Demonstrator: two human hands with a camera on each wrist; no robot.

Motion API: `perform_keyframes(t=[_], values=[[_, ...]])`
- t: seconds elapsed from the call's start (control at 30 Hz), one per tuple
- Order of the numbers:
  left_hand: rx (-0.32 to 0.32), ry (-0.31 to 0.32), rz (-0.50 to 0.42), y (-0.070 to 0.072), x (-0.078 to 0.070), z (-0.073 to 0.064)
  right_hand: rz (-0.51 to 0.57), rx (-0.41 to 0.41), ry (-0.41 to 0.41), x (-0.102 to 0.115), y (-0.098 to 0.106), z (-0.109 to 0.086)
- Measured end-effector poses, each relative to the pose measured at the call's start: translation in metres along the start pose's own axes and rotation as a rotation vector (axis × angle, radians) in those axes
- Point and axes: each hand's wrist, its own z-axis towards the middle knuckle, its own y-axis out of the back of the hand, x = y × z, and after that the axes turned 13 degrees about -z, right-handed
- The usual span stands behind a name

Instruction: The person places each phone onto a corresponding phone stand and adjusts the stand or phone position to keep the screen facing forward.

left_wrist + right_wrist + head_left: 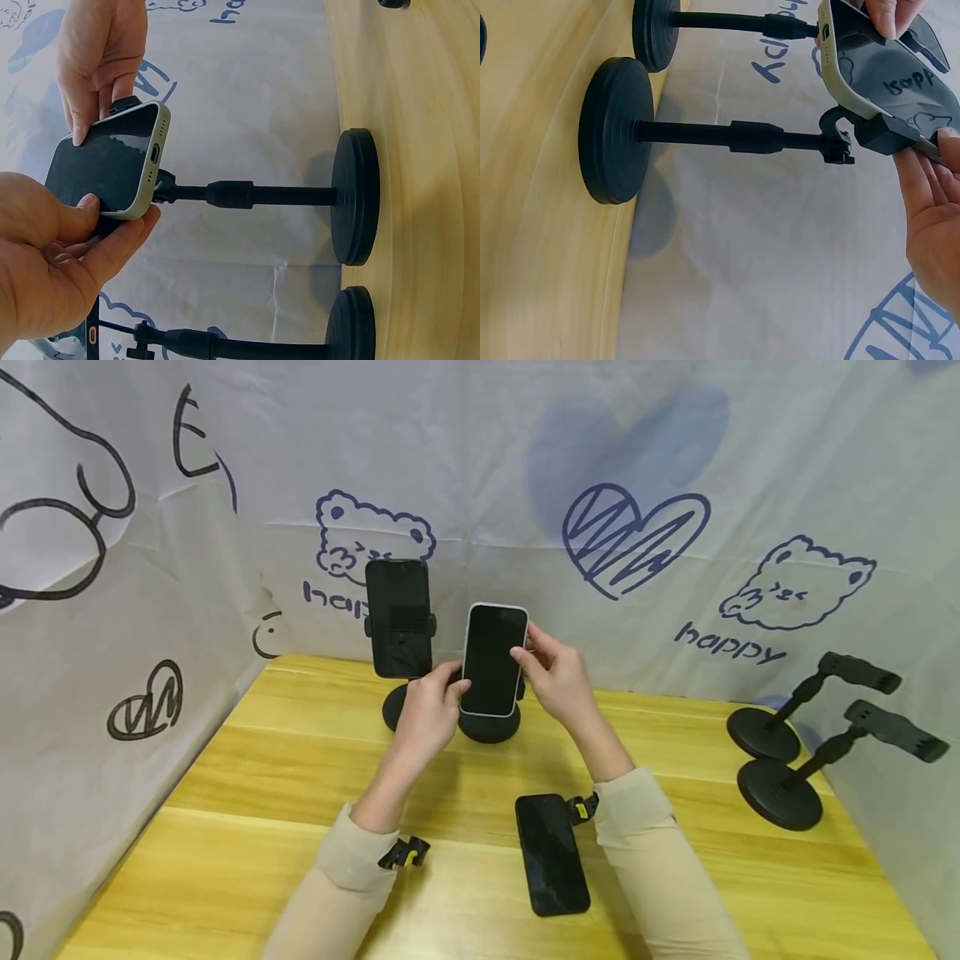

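Note:
Both hands hold a smartphone [493,660] in a pale case, its dark screen facing me. My left hand [429,714] grips its lower left edge, thumb on the front and fingers behind. On the right edge, my right hand [561,681] pinches it between thumb and fingers. Behind the phone is a black phone stand [232,194] with a round base; its clamp [885,133] sits at the phone's edge in the right wrist view. How fully the clamp grips is partly hidden. Just left, another black phone [399,618] stands upright in a second stand [393,706].
A third black phone [552,854] lies on the wooden table [285,793] between the forearms. Two more black stands, one farther back [763,733] and one nearer [780,793], stand at the right with bare clamps. A white cloth with drawings [480,460] hangs behind the table.

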Motion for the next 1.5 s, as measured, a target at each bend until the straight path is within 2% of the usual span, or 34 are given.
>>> perform_keyframes(t=[0.17,0.47,0.63,0.77,0.9,1.13,1.3,1.5], values=[[0.002,-0.02,-0.003,0.0,0.0,0.002,-0.023,0.009,0.0,-0.002,0.002,0.001],[0.005,-0.019,-0.011,0.0,-0.001,0.001,-0.037,0.023,-0.031,-0.002,0.003,0.001],[0.001,-0.013,-0.029,-0.002,-0.001,0.001,-0.014,0.054,-0.105,0.001,0.006,-0.001],[0.003,0.007,-0.041,-0.004,-0.001,-0.001,0.061,0.061,-0.165,0.002,0.008,-0.005],[0.008,0.011,-0.047,-0.004,-0.001,-0.002,0.142,0.018,-0.157,0.002,0.008,-0.011],[-0.001,-0.02,-0.047,-0.002,-0.002,-0.001,0.211,-0.073,-0.074,0.0,0.014,-0.025],[0.002,-0.024,-0.045,-0.001,-0.001,0.0,0.162,-0.141,-0.06,-0.007,0.025,-0.039],[0.0,-0.016,-0.051,0.0,-0.001,0.0,0.1,-0.208,-0.099,-0.022,0.041,-0.058]])
